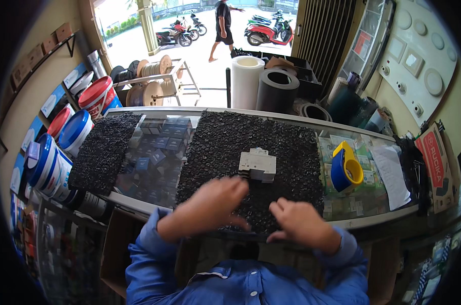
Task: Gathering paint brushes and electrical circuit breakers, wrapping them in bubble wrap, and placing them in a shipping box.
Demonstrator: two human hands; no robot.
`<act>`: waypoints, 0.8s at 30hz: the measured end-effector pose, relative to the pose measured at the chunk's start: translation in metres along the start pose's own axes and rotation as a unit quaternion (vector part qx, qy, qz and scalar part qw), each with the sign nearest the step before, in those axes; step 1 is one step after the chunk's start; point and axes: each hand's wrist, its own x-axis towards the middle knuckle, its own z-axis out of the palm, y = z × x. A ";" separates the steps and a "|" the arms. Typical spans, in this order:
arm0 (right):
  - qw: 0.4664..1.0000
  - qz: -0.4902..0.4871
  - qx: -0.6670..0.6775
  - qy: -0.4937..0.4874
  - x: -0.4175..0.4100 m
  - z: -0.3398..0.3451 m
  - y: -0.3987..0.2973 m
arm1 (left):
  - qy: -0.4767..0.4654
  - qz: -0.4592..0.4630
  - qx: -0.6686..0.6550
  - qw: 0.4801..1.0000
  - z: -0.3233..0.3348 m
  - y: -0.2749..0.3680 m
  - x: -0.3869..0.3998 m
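A white miniature circuit breaker (pixel 258 163), perhaps more than one set together, lies on a black textured rubber mat (pixel 215 141) on a glass display counter. My left hand (pixel 217 204) hovers just below the breaker's left side, its fingers bent and its thumb apart. It is blurred, and nothing shows in its grasp. Lower and to the right, my right hand (pixel 301 221) is over the mat's near edge with thumb and fingers spread, holding nothing visible. Both hands appear apart from the breaker.
A blue-and-yellow tape dispenser (pixel 347 167) and paper sheets (pixel 392 175) lie on the counter's right side. A second black mat (pixel 104 152) is at the left. Paint buckets (pixel 49 167) stand beyond that end. Behind the counter are plastic rolls (pixel 247 82) and a walking person (pixel 223 26).
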 end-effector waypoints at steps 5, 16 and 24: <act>0.991 -0.040 -0.098 0.082 -0.014 0.054 0.004 | 0.008 0.045 0.168 0.985 0.066 0.018 -0.036; 0.971 0.036 -0.009 0.235 0.006 -0.005 0.029 | 0.143 -0.055 0.020 0.988 0.016 -0.004 0.004; 0.965 0.092 -0.025 0.243 0.091 0.001 0.105 | 0.158 -0.068 0.000 0.985 0.024 -0.097 0.085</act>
